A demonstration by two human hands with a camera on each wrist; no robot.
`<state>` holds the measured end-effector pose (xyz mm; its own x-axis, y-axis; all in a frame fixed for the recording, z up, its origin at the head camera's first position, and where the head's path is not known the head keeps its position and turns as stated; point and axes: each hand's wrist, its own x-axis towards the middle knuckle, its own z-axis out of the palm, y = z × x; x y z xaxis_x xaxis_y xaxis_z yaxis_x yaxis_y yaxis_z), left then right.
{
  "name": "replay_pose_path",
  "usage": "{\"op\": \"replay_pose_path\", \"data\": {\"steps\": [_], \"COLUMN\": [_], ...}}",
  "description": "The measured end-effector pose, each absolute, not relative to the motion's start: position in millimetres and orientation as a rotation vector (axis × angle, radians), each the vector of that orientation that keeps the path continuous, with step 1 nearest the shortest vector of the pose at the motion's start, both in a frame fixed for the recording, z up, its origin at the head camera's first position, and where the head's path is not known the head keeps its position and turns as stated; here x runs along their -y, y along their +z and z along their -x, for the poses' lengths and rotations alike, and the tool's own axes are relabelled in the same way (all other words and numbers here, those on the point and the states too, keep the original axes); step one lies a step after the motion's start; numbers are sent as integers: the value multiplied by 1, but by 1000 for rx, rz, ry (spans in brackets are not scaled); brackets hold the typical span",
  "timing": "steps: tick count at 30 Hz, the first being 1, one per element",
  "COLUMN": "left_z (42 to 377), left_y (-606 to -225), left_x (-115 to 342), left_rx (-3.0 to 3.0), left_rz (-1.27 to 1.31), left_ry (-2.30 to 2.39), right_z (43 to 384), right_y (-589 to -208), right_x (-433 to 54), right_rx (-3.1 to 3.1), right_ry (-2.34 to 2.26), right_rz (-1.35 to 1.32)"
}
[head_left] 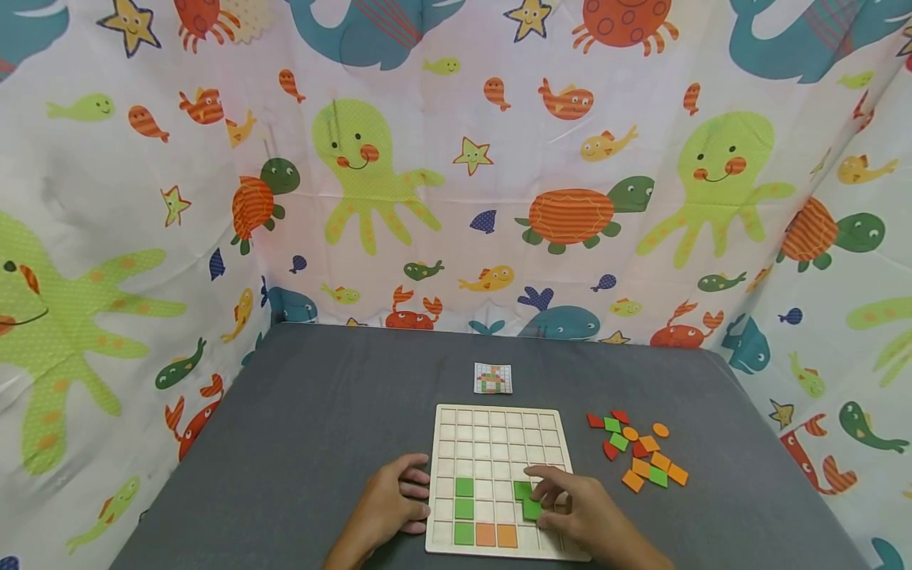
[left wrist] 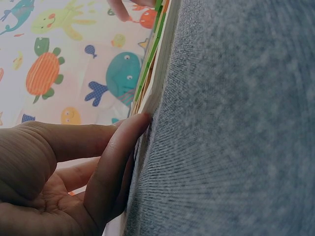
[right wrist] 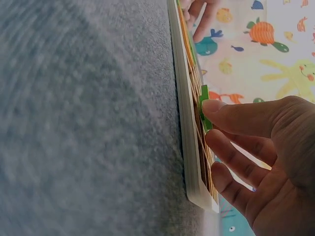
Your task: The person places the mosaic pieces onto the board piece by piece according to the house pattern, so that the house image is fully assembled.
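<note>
Pinching a green tile [head_left: 531,509] at the board's [head_left: 499,435] right side with the right hand [head_left: 584,511], left hand [head_left: 388,503] loose against its left edge, patterned card [head_left: 493,378] behind it, tiles [head_left: 640,467] right of it, grey cloth [head_left: 342,396] beneath, sea-print curtain [head_left: 427,273] beyond

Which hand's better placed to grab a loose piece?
Probably the right hand, once done with its green piece: it's nearer the loose pieces. The left hand is left of the board.
</note>
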<state>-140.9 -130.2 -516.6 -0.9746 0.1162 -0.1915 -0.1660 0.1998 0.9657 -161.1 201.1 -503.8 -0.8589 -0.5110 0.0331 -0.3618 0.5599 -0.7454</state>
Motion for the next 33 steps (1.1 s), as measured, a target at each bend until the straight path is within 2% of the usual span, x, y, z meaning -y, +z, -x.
{"op": "replay_pose_path", "data": {"steps": [17, 33], "left_z": [140, 141], "left_y": [-516, -516], "left_x": [132, 131], "left_rx": [-2226, -2222], "left_rz": [37, 30], "left_ry": [1866, 1870], "right_z": [159, 160], "right_y": [-505, -510], "right_x": [-195, -223], "right_rx": [-2571, -2711], "right_ry": [-1249, -1307], "right_rz": [830, 679]}}
